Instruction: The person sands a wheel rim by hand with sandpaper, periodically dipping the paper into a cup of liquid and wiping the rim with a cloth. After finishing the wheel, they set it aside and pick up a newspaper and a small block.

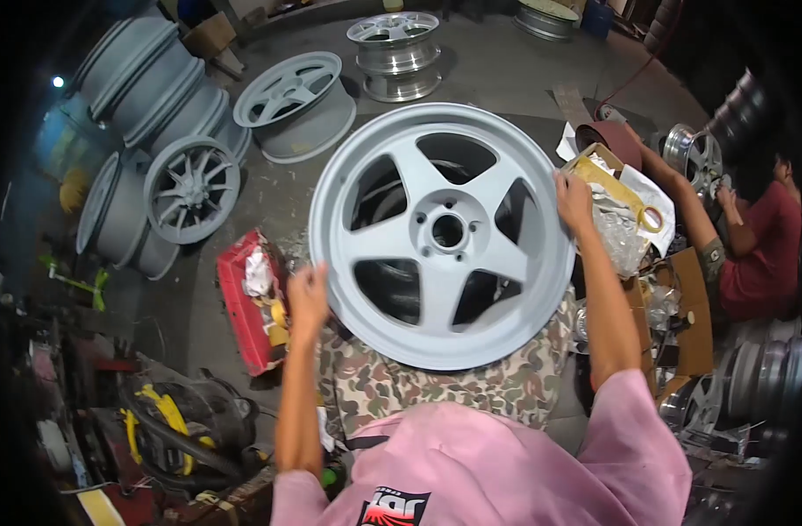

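Observation:
A large grey five-spoke wheel (pixel 453 302) faces up in front of me, over my camouflage-clad lap. My left hand (pixel 308 296) is at its left rim, with the fingers curled in. On the upper right rim, my right hand (pixel 573 200) is closed round the edge, its fingertips partly hidden. Through the gaps between the spokes, dark round shapes show underneath. Just left of my left hand lies a red box (pixel 236 302) with crumpled paper and a roll of tape in it.
Grey wheels (pixel 193 188) are stacked at the left, shiny ones (pixel 399 57) at the back. A cardboard box (pixel 695 307) and paper with tape (pixel 652 219) lie right. Beyond sits a person in red (pixel 769 237). A black-and-yellow machine (pixel 177 430) stands lower left.

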`<state>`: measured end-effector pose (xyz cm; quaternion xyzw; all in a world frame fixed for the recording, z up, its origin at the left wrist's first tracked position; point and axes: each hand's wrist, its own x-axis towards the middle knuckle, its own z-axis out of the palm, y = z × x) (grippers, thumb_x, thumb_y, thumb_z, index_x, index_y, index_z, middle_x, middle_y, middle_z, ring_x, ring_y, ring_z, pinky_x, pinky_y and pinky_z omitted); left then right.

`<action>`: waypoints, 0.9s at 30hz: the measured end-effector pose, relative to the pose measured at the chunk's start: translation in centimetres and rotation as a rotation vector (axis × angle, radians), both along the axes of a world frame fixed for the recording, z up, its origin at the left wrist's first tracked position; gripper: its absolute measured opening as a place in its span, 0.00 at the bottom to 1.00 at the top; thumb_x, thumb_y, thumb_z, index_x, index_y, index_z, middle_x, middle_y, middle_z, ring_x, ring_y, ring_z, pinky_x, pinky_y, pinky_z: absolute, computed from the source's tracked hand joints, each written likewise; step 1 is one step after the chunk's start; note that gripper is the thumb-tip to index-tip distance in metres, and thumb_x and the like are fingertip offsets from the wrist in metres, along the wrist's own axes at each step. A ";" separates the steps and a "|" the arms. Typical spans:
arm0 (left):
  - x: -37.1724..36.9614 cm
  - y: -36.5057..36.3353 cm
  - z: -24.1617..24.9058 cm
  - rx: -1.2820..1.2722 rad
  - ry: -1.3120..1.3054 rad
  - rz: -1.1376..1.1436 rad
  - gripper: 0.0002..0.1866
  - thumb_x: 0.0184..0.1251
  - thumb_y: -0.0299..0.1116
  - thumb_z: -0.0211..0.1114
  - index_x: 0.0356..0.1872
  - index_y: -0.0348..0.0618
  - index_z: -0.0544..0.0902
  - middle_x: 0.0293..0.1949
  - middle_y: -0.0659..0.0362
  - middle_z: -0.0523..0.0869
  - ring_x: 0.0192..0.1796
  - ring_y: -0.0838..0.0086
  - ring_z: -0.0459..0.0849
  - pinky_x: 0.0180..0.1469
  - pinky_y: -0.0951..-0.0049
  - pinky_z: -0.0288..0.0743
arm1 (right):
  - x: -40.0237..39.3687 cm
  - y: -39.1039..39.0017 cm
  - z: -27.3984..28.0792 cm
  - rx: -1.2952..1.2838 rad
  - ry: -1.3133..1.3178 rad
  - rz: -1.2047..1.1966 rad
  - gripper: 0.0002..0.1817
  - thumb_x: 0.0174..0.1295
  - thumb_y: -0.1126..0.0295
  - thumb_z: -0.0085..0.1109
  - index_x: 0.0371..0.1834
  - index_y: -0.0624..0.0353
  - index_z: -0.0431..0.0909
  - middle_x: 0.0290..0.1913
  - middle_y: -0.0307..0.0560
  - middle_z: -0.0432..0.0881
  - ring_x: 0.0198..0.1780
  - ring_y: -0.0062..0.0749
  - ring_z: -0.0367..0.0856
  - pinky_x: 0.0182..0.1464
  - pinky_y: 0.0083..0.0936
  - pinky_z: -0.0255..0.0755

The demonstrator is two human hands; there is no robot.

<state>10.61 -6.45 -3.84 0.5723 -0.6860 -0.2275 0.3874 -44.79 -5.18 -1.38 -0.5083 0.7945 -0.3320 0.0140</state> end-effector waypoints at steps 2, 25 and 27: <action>-1.0 -6.8 2.4 -0.027 -0.043 0.035 0.22 0.76 0.38 0.66 0.26 0.30 0.76 0.21 0.46 0.73 0.26 0.67 0.67 0.31 0.59 0.65 | 0.6 4.9 -2.4 -0.039 0.047 -0.072 0.21 0.77 0.57 0.56 0.43 0.68 0.86 0.39 0.70 0.87 0.45 0.70 0.85 0.49 0.54 0.76; -2.4 -6.1 4.6 0.116 0.292 0.020 0.27 0.74 0.48 0.74 0.19 0.38 0.80 0.19 0.72 0.71 0.25 0.85 0.64 0.27 0.78 0.56 | 16.1 18.3 -1.3 0.495 0.386 0.783 0.17 0.74 0.60 0.57 0.55 0.58 0.86 0.52 0.55 0.82 0.56 0.51 0.78 0.56 0.48 0.71; -1.9 -4.4 3.9 0.282 0.411 0.045 0.22 0.79 0.50 0.68 0.36 0.37 0.89 0.27 0.69 0.81 0.28 0.84 0.72 0.31 0.78 0.65 | 12.5 17.8 0.3 0.574 0.409 0.655 0.16 0.72 0.60 0.59 0.55 0.55 0.87 0.49 0.56 0.81 0.52 0.53 0.78 0.54 0.51 0.72</action>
